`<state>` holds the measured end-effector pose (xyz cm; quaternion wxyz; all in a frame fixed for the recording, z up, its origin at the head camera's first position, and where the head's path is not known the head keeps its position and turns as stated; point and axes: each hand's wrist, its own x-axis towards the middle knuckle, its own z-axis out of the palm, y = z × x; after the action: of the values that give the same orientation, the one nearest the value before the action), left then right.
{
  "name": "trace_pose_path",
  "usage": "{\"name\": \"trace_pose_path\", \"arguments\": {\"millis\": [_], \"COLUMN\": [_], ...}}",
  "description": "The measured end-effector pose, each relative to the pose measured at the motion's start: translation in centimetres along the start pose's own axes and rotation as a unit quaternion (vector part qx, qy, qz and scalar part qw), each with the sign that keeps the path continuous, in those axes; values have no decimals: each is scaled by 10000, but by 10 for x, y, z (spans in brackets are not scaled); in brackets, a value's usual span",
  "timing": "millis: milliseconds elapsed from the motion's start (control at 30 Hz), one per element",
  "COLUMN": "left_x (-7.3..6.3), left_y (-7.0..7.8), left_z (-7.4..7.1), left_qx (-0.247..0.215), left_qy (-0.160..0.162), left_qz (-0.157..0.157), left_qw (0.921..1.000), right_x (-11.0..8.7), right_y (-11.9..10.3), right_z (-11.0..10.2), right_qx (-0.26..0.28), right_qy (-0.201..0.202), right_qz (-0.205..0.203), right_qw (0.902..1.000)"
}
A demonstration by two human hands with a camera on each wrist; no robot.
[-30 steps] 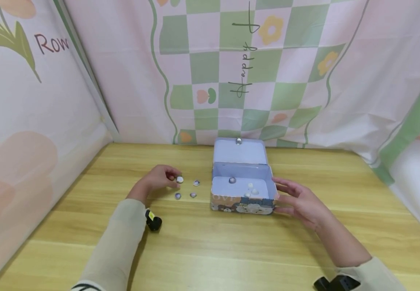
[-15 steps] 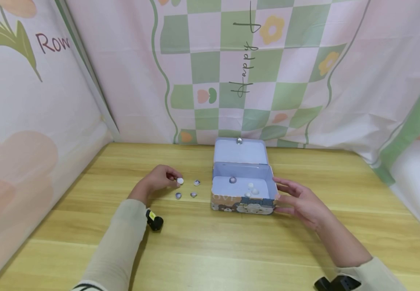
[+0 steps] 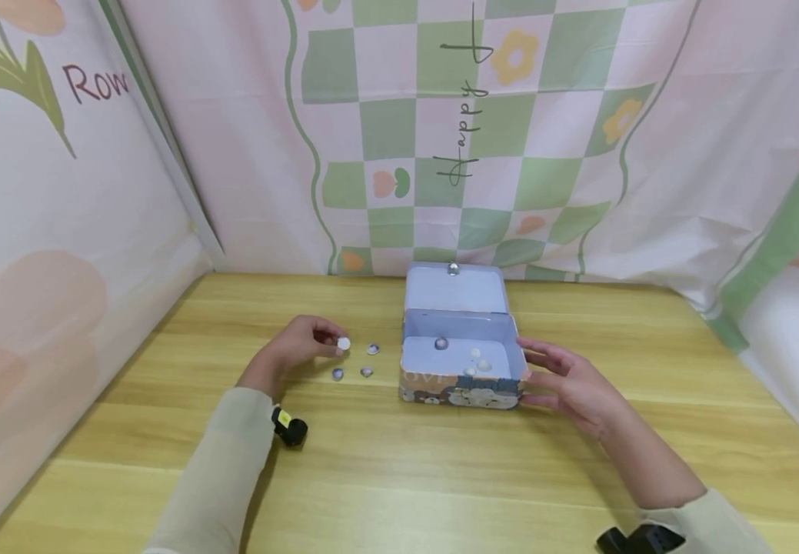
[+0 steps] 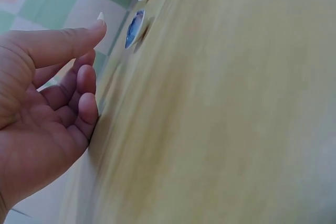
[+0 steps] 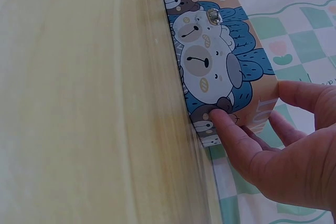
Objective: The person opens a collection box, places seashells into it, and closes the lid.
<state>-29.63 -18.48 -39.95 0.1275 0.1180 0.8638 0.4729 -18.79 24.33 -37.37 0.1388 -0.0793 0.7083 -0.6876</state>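
Note:
My left hand [image 3: 304,341] pinches a small white seashell [image 3: 344,344] by its fingertips, just above the table at the left. Close to it lie purple-and-white seashells: one to the right [image 3: 373,349], one in front [image 3: 338,374] and another beside that [image 3: 367,372]. In the left wrist view the thumb reaches forward while the other fingers curl in. My right hand [image 3: 575,387] holds the right front corner of a tin box [image 5: 210,61] printed with cartoon bears, thumb on its front face. The box's lid [image 3: 456,288] stands raised; a purple shell [image 3: 441,343] and several whitish shells [image 3: 484,365] lie inside.
A wood-grain table [image 3: 399,477] bears everything. Printed curtains [image 3: 399,131] hang behind it and at both sides, with the box's lid near the back one. Black wrist cameras [image 3: 291,428] sit at both cuffs.
The left hand has shifted very slightly to the right with the white seashell, which now shows more fully at its fingertips. The right hand and the box have stayed put.

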Motion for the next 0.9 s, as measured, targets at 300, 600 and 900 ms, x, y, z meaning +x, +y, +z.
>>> {"name": "trace_pose_path", "arguments": {"millis": [300, 600, 900], "left_x": [-4, -5, 0], "left_y": [7, 24, 42], "left_z": [-1, -4, -4], "left_qx": [-159, -200, -97], "left_qy": [-22, 15, -17], "left_qz": [21, 169, 633], "left_qw": [9999, 9997, 9979], "right_x": [0, -1, 0], "right_y": [2, 1, 1], "right_z": [0, 0, 0], "right_qx": [-97, -72, -102], "right_qy": [38, 38, 43], "right_qz": [18, 15, -12], "right_qw": [9999, 10000, 9999]}}
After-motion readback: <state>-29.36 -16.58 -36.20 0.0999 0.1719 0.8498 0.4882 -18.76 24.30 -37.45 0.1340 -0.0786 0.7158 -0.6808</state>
